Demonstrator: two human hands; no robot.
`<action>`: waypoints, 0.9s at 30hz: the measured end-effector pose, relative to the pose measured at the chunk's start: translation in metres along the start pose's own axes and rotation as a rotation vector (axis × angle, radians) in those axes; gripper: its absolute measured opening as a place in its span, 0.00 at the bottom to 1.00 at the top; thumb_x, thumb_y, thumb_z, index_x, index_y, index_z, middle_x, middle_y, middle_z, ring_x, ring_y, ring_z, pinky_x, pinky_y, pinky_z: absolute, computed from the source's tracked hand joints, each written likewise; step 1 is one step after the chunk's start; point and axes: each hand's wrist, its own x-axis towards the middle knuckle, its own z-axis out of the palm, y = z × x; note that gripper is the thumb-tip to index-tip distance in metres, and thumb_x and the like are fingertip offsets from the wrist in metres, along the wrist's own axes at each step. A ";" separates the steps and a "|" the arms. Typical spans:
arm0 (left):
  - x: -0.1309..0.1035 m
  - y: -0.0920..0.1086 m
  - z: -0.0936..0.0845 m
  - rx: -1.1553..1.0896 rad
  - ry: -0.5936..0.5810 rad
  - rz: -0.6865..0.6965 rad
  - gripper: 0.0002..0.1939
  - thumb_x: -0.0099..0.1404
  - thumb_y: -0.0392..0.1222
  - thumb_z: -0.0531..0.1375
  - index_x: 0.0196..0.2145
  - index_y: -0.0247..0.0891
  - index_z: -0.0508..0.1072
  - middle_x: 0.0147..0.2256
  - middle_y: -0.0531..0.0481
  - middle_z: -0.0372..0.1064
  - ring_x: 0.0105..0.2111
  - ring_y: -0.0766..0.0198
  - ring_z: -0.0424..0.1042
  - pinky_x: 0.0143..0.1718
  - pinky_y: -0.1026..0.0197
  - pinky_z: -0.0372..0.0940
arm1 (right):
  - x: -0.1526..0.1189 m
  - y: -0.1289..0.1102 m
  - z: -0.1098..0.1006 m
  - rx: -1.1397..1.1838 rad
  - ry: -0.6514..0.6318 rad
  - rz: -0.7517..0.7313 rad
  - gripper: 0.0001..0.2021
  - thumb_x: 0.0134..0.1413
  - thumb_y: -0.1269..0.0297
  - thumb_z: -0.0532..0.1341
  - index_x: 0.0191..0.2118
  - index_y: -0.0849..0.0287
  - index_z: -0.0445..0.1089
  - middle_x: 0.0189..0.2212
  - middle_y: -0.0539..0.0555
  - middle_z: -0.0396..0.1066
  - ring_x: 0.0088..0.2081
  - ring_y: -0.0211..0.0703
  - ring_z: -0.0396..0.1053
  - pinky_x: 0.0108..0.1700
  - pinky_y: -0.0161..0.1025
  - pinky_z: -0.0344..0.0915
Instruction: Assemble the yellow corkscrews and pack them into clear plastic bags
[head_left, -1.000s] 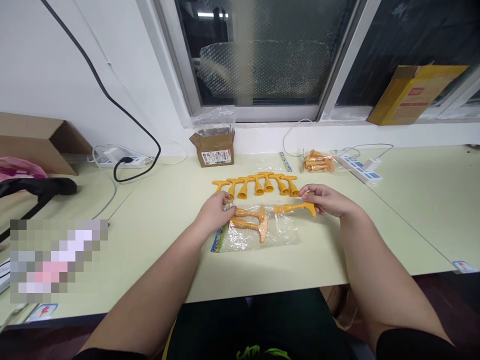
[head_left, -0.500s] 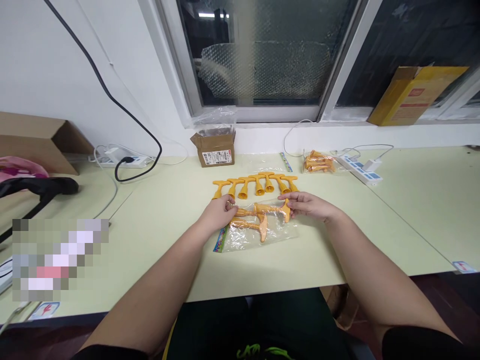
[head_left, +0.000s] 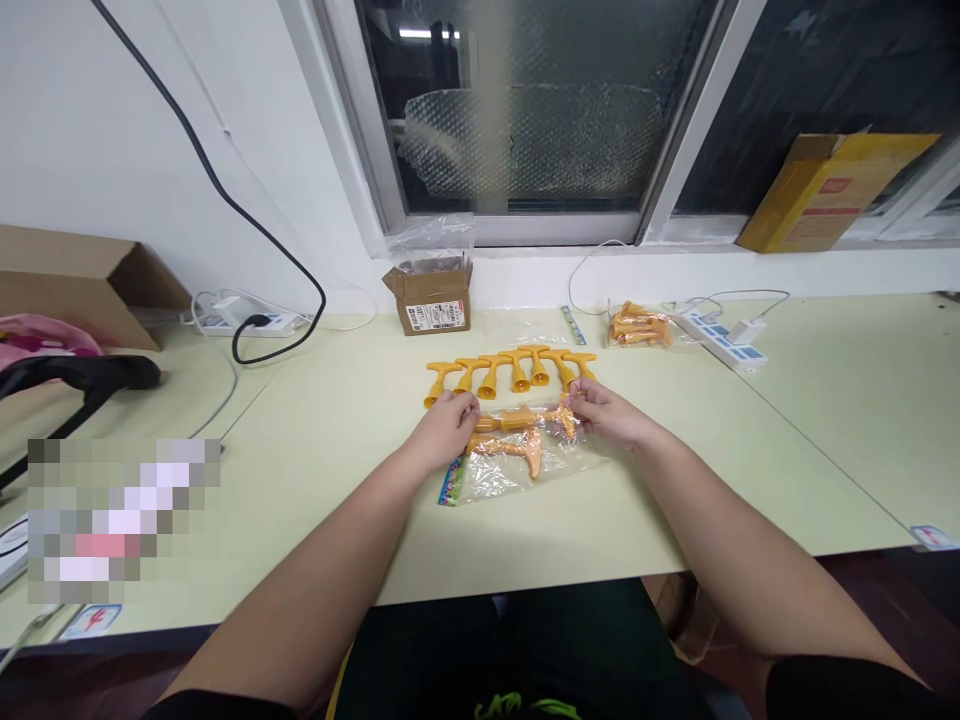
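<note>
A clear plastic bag point(head_left: 499, 482) with a coloured header strip at its left end lies on the table in front of me. Several orange T-handled pieces point(head_left: 534, 452) are inside it. My left hand point(head_left: 444, 428) is closed on the bag's upper left edge. At the upper right, my right hand point(head_left: 606, 412) pinches the bag beside one piece's crossbar. Just behind the bag, several loose orange T-handled pieces point(head_left: 520, 372) stand in a row, crossbars away from me; my hands partly cover the row's front.
A small cardboard box point(head_left: 435, 300) stands at the back, with a flat clear bag point(head_left: 525, 325) to its right. Further right are a filled bag point(head_left: 639, 325) and a power strip point(head_left: 721, 340). A black cable point(head_left: 279, 250) hangs at left.
My right hand's fingers have closed in on the bag's upper right edge. The bag has shifted slightly to the right, and the pieces in it lie a little differently.
</note>
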 end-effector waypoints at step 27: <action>0.003 0.003 0.006 -0.080 0.055 0.104 0.09 0.74 0.42 0.51 0.38 0.41 0.69 0.41 0.44 0.66 0.46 0.52 0.68 0.53 0.47 0.66 | 0.001 0.009 0.005 -0.194 -0.208 0.029 0.43 0.54 0.55 0.74 0.72 0.50 0.57 0.24 0.43 0.68 0.23 0.34 0.64 0.27 0.34 0.61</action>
